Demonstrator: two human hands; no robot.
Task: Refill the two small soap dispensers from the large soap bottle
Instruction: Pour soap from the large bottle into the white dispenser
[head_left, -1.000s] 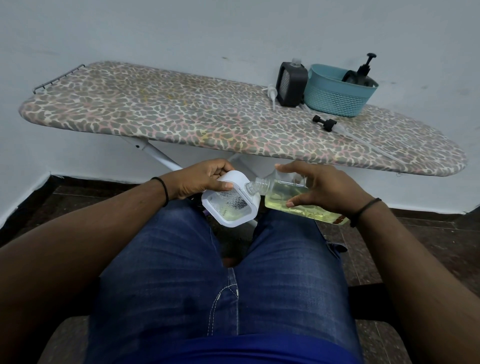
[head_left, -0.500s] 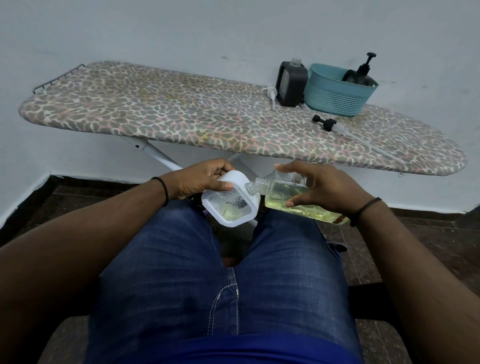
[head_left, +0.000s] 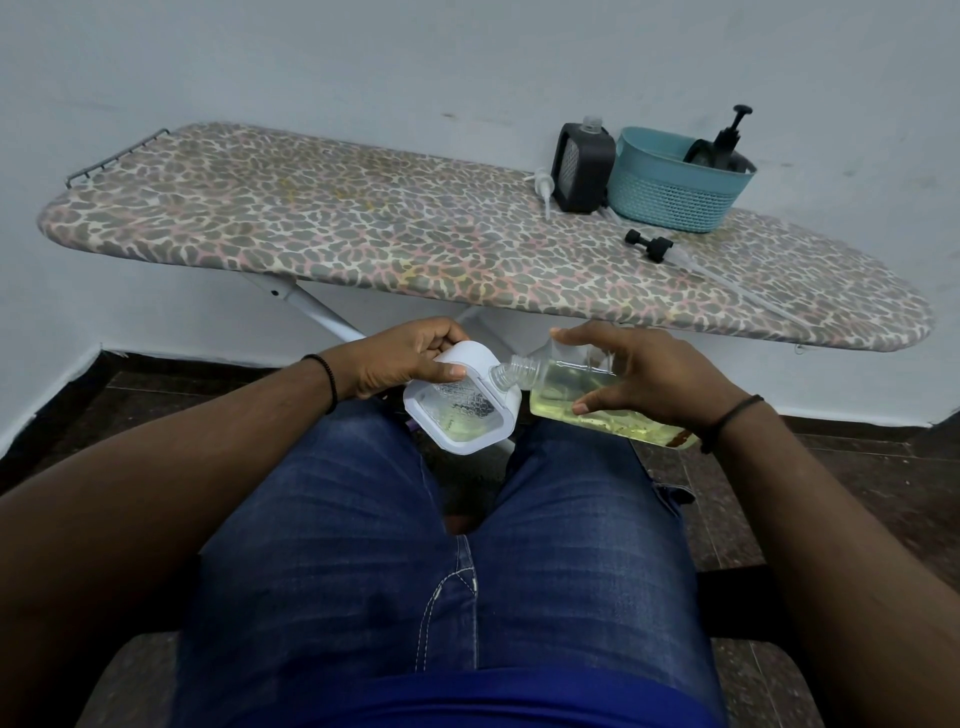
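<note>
Over my knees, my left hand (head_left: 402, 358) grips a small white soap dispenser (head_left: 462, 410) with a clear textured face and a little yellow liquid at its bottom. My right hand (head_left: 649, 382) holds the large clear soap bottle (head_left: 566, 387) tipped on its side, yellow-green soap inside, its open threaded neck touching the dispenser's top edge. A small black dispenser (head_left: 581, 166) stands uncapped on the ironing board (head_left: 363, 234) at the back right. Two loose pump heads lie near it, a white pump (head_left: 543, 187) and a black pump (head_left: 652, 247) with a long tube.
A teal basket (head_left: 670, 187) beside the black dispenser holds a dark pump bottle (head_left: 719, 148). The board's white legs (head_left: 311, 306) stand just beyond my knees. A white wall runs behind; dark tiled floor lies below.
</note>
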